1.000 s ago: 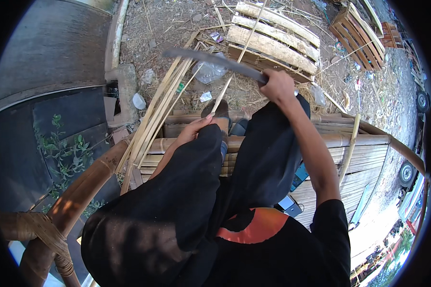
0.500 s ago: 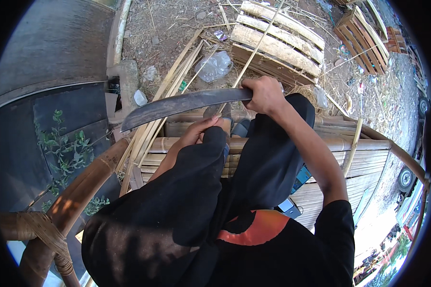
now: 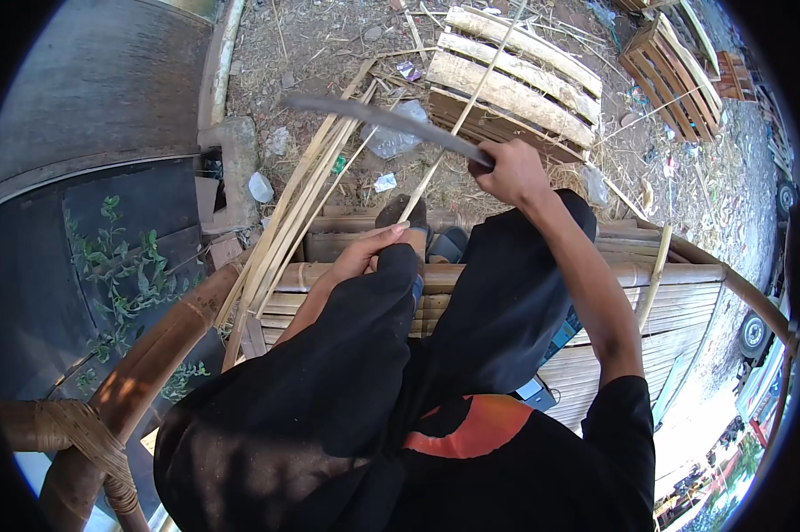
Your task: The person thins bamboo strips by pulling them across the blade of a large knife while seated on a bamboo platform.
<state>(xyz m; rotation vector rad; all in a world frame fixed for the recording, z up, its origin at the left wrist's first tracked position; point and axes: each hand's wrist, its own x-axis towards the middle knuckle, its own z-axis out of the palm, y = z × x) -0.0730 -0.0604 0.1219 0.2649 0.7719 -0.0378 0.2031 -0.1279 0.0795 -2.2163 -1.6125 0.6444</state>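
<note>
My right hand is wrapped round the handle of a machete. Its long dark blade points away to the upper left, slightly smeared by motion, and is raised in front of my knees. My left hand is closed beside my left shin, on the near end of a long thin bamboo strip. From there the strip slants away to the upper right, passing beneath the machete and over a wooden crate. The left fingers are partly hidden by my trouser leg.
Several split bamboo strips lean on the bamboo bench rail at left. Beyond my feet lie a slatted crate and a plastic bag. Another crate stands far right. A plant grows by dark panels at left.
The machete has swung up and away from my left hand, its tip moving farther off. My right hand has shifted slightly right. The left hand still grips the strip in nearly the same place.
</note>
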